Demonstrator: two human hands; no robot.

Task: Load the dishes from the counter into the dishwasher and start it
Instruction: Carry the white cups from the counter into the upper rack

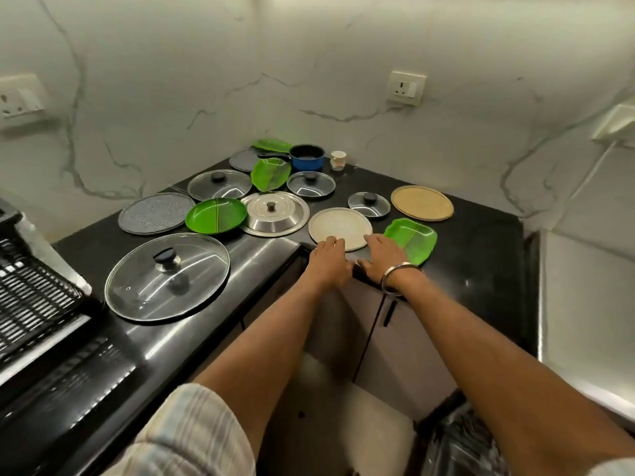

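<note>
Both hands (354,259) prob. on white plate (340,226)

Two wall sockets are sitting on the white marbled wall, one wall socket (20,97) at the far left and another socket (406,87) above the corner. A white fixture (615,123) is projecting from the right wall with a cable (563,204) hanging below it. Grey cabinet doors (388,338) are standing under the desk edge, one carrying a dark handle (390,312).
</note>
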